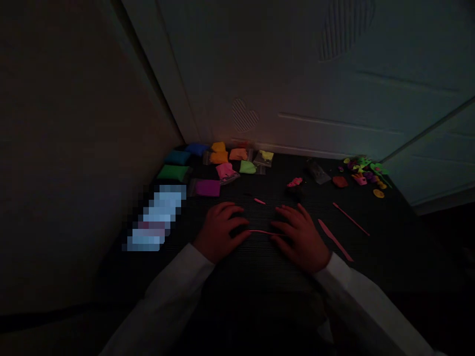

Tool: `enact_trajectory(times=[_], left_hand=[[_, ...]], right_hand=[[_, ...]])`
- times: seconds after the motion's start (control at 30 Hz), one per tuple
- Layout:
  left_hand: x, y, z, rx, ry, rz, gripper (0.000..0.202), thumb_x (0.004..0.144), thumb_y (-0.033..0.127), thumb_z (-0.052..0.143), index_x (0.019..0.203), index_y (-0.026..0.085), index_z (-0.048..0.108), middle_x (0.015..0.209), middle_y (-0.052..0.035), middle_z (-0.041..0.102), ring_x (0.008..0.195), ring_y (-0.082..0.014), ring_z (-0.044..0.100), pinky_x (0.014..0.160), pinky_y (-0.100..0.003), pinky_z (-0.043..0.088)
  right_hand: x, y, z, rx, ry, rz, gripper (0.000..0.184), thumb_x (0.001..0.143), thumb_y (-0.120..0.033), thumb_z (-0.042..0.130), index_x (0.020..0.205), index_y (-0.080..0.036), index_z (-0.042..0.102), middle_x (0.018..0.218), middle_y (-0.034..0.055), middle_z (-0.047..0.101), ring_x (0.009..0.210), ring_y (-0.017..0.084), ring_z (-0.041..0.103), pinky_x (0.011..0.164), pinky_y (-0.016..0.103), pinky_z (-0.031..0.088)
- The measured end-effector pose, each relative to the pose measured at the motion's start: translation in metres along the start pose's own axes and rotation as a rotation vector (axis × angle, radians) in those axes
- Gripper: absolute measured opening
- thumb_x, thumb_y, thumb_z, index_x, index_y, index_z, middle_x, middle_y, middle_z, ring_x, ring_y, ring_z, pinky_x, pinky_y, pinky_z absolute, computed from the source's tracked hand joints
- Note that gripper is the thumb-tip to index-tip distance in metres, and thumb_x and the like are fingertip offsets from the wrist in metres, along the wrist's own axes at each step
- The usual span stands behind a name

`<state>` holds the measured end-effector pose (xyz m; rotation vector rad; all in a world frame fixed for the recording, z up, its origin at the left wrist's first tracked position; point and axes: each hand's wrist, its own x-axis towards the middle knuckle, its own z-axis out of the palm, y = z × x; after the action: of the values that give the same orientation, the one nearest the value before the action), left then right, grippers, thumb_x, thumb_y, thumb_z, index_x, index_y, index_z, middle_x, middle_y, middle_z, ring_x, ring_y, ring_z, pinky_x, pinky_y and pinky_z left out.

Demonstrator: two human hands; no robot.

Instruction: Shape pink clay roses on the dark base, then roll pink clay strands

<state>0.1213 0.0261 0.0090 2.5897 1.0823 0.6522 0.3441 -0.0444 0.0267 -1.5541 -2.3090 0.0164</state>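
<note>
A thin pink strand [261,231], which looks like soft clay, stretches between my two hands just above the dark table. My left hand [222,232] pinches its left end between thumb and forefinger, the other fingers bent loosely. At the right end, the thumb and forefinger of my right hand [300,237] close around the strand, which looks darker there. Beyond my hands lies a short pink piece [260,201]. A pink plastic knife [335,240] and a slim pink stick tool [351,218] rest to the right of my right hand.
Packets of coloured clay, including a purple one [208,188] and a green one [173,172], lie back left. A blurred bright screen [158,217] is at left. A pink-topped piece [295,182] stands centrally; small colourful clay shapes [365,173] sit back right. A panelled wall [297,89] bounds the table.
</note>
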Motion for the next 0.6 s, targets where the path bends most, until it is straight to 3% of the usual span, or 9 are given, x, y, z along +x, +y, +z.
enact_trajectory(times=[0.17, 0.33, 0.47, 0.6], left_hand=[[-0.002, 0.000, 0.004, -0.022, -0.075, 0.036, 0.017, 0.074, 0.033, 0.051, 0.085, 0.028, 0.062, 0.105, -0.0004, 0.056, 0.108, -0.0227, 0.038, 0.089, -0.043, 0.032], [-0.001, 0.002, 0.003, -0.055, -0.093, 0.075, 0.016, 0.077, 0.028, 0.048, 0.082, 0.026, 0.062, 0.101, -0.0001, 0.057, 0.108, -0.0202, 0.039, 0.090, -0.041, 0.032], [-0.001, 0.003, 0.002, -0.063, -0.088, 0.070, 0.015, 0.075, 0.026, 0.048, 0.081, 0.025, 0.061, 0.101, -0.0007, 0.057, 0.108, -0.0203, 0.039, 0.090, -0.041, 0.033], [0.000, 0.002, -0.001, -0.073, -0.017, 0.038, 0.018, 0.074, 0.021, 0.047, 0.088, 0.023, 0.059, 0.103, -0.0022, 0.055, 0.106, -0.0193, 0.041, 0.091, -0.040, 0.034]], right_hand=[[-0.045, 0.036, -0.011, -0.061, 0.150, 0.252, 0.026, 0.076, -0.031, 0.050, 0.098, -0.020, 0.057, 0.107, 0.0081, 0.054, 0.098, 0.022, 0.049, 0.085, 0.044, 0.038], [-0.081, 0.056, -0.013, -0.096, 0.210, 0.425, 0.027, 0.075, -0.032, 0.052, 0.098, -0.019, 0.057, 0.099, 0.0079, 0.056, 0.090, 0.021, 0.052, 0.078, 0.039, 0.042], [-0.074, 0.039, -0.013, -0.050, 0.193, 0.360, 0.024, 0.075, -0.030, 0.052, 0.097, -0.021, 0.057, 0.099, 0.0066, 0.055, 0.093, 0.021, 0.049, 0.081, 0.039, 0.039], [-0.034, 0.017, -0.011, 0.061, 0.093, 0.183, 0.024, 0.078, -0.028, 0.048, 0.099, -0.021, 0.056, 0.097, 0.0050, 0.056, 0.093, 0.019, 0.048, 0.084, 0.038, 0.035]])
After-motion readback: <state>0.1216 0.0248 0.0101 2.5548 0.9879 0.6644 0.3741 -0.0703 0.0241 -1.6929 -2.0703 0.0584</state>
